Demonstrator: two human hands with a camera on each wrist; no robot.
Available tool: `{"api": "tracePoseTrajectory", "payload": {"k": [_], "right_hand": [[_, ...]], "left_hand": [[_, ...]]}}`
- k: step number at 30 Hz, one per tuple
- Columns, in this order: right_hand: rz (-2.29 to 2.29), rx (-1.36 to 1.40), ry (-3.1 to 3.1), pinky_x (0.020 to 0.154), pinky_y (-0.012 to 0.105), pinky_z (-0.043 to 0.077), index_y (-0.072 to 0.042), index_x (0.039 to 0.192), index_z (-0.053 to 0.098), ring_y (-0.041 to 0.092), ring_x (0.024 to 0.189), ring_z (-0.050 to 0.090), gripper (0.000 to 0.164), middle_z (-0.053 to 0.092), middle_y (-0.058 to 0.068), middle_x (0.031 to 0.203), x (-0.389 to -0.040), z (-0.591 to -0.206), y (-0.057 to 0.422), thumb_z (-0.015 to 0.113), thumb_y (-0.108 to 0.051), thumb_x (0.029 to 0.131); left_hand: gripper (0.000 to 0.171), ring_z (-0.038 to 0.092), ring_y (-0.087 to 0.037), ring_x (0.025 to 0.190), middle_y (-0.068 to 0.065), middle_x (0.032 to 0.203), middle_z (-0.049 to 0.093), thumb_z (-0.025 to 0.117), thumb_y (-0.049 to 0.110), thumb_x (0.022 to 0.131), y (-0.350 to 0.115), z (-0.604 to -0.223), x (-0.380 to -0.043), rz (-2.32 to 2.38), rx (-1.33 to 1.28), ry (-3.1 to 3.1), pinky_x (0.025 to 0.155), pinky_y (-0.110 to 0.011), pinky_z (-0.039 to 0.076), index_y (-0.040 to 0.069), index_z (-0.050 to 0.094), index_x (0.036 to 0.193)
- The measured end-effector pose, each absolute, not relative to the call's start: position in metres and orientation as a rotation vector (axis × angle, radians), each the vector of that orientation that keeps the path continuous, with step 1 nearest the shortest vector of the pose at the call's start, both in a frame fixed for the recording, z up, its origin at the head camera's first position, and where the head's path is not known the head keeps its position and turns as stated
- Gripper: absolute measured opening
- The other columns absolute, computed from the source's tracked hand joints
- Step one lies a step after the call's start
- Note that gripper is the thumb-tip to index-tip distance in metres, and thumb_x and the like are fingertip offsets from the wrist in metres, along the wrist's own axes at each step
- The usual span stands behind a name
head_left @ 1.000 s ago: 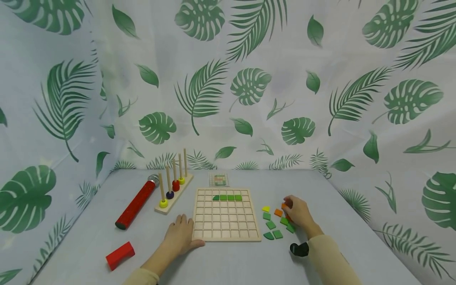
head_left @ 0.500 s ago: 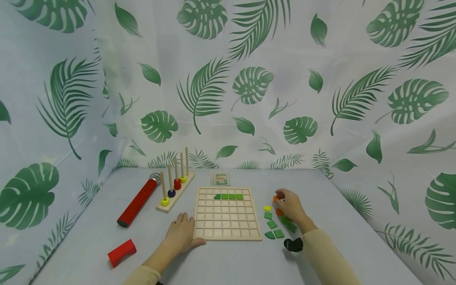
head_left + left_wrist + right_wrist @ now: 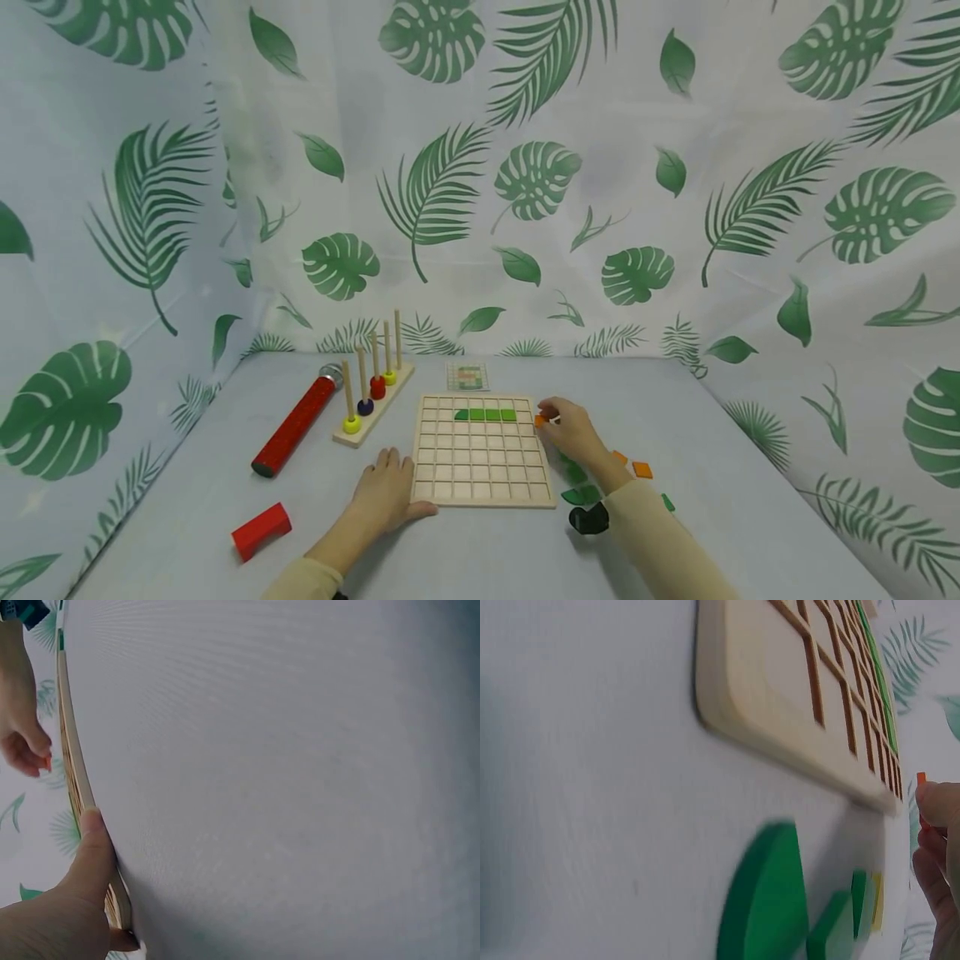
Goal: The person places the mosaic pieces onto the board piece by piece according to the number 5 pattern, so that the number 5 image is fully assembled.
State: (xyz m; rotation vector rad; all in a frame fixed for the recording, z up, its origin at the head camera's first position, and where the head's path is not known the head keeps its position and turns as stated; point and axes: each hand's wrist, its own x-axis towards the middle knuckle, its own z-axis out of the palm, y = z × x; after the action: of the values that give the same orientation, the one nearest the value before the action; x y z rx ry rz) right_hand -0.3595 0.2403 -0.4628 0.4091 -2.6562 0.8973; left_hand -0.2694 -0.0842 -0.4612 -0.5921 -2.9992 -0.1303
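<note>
My right hand (image 3: 576,435) pinches a small orange tile (image 3: 540,421) between thumb and fingertips at the upper right edge of the wooden grid board (image 3: 480,472). The right wrist view shows that tile (image 3: 921,778) edge-on, above the board's level. A row of green tiles (image 3: 492,415), the leftmost with a rounded corner, lies in the board's upper part. My left hand (image 3: 384,493) rests at the board's lower left corner, fingers along the left side. In the left wrist view its thumb (image 3: 91,840) lies against the board's edge.
Loose green tiles (image 3: 769,900), a yellow tile (image 3: 877,900) and orange tiles (image 3: 642,470) lie right of the board, partly under my right arm. Leftward stand a peg rack (image 3: 347,438) with coloured rings, a red stick (image 3: 296,427) and a red block (image 3: 261,531). A pattern card (image 3: 467,376) lies behind.
My right hand has moved left from the loose tiles to the board's right edge, carrying the orange tile. My left hand has stayed at the board's corner. The head view has shifted slightly.
</note>
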Motion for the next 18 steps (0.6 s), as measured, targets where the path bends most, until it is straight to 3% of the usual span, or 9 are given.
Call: {"api": "tracePoseTrajectory", "payload": {"k": [12, 18], "right_hand": [[0.958, 0.621, -2.619, 0.075, 0.031, 0.054, 0.004, 0.111, 0.062, 0.022, 0.091, 0.062, 0.029, 0.064, 0.009, 0.098, -0.364, -0.469, 0.199, 0.066, 0.005, 0.083], [0.935, 0.669, -2.621, 0.076, 0.032, 0.054, 0.003, 0.111, 0.061, 0.023, 0.091, 0.062, 0.029, 0.064, 0.010, 0.099, -0.365, -0.474, 0.179, 0.067, 0.002, 0.083]], "left_hand": [[0.087, 0.047, -0.042, 0.115, -0.032, 0.121, 0.050, 0.062, 0.067, 0.074, -0.084, -0.461, -0.270, -0.110, -0.573, -3.018, 0.084, -0.053, 0.048, -0.008, 0.055, 0.118], [0.087, 0.048, -0.042, 0.114, -0.032, 0.120, 0.050, 0.063, 0.067, 0.074, -0.083, -0.461, -0.268, -0.103, -0.585, -2.992, 0.084, -0.052, 0.049, -0.008, 0.055, 0.117]]}}
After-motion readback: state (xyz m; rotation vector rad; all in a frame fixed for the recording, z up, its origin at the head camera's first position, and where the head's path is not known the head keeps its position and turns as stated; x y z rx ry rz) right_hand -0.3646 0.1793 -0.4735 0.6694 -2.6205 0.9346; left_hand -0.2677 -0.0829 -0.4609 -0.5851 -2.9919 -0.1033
